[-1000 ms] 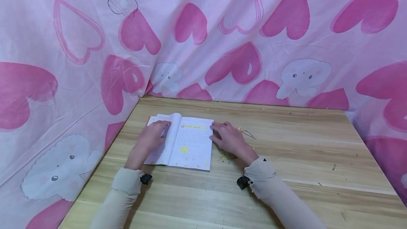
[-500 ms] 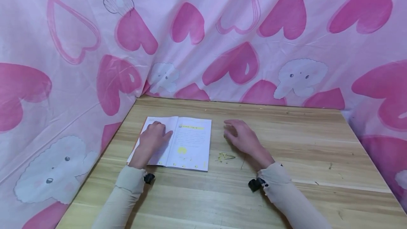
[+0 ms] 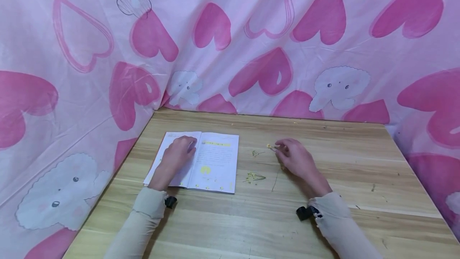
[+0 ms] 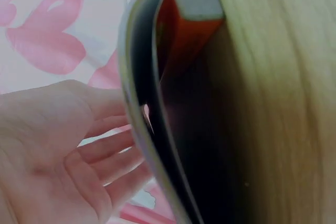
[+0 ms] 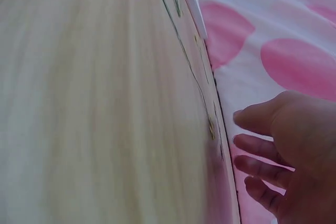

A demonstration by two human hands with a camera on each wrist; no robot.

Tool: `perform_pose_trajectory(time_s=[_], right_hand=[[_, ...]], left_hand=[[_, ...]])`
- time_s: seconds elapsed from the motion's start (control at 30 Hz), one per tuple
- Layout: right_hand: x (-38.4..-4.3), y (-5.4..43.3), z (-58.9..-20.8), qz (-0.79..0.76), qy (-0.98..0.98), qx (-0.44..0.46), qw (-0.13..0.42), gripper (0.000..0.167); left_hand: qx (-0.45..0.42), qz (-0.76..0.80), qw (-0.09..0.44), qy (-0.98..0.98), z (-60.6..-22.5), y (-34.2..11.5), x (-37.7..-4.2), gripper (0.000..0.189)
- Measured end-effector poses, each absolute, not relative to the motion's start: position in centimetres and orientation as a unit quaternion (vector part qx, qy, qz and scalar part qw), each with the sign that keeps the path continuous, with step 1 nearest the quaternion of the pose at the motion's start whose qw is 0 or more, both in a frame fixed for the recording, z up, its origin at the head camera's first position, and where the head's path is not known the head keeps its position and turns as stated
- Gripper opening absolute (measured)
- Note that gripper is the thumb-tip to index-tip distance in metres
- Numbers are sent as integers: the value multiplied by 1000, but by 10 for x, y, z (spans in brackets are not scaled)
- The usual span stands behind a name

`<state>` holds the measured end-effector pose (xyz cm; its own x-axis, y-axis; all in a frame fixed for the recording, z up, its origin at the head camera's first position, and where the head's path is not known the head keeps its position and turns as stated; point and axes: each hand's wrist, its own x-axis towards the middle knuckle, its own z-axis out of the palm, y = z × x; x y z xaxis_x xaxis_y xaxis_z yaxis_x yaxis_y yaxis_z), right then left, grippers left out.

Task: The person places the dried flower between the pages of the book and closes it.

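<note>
An open book (image 3: 219, 163) lies on the table, its right page showing yellow pictures and lines of print. My left hand (image 3: 177, 153) rests on the left page near the spine. In the left wrist view, its extended fingers (image 4: 113, 148) reach to the curved pages (image 4: 139, 103). My right hand (image 3: 296, 157) is right of the book, fingertips close over a yellow-flowered sprig (image 3: 269, 146). The right wrist view shows the thumb and fingers (image 5: 262, 166) bent a little, with nothing seen between them. Between book and right hand lie a small green sprig (image 3: 256, 153) and a larger yellow-green sprig (image 3: 254, 177).
The wooden table (image 3: 230, 231) carries a thin dry stem (image 3: 274, 181) below my right hand, plus small plant scraps (image 3: 373, 188) at the right. A pink curtain with hearts (image 3: 260, 71) hangs along the back and left edges.
The right hand has left the book's right edge and moved right over the sprigs. The raised page has come down on the left, where the left hand stays. Sprigs have come into sight.
</note>
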<state>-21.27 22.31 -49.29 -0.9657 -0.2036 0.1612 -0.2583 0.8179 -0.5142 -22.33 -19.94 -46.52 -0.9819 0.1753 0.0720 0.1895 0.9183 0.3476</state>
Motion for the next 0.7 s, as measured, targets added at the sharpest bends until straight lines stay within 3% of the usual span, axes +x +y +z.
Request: perform_pose_trajectory(time_s=[0.3,0.7], right_hand=[[-202,247,-494,250,-963,100,29,22],[-202,247,-491,242,-968,74,7,13]], left_hand=[[-74,-183,-8,-980,-467,-195,-222,49],[-62,-191,-20,-979,-467,-191,-221,49]])
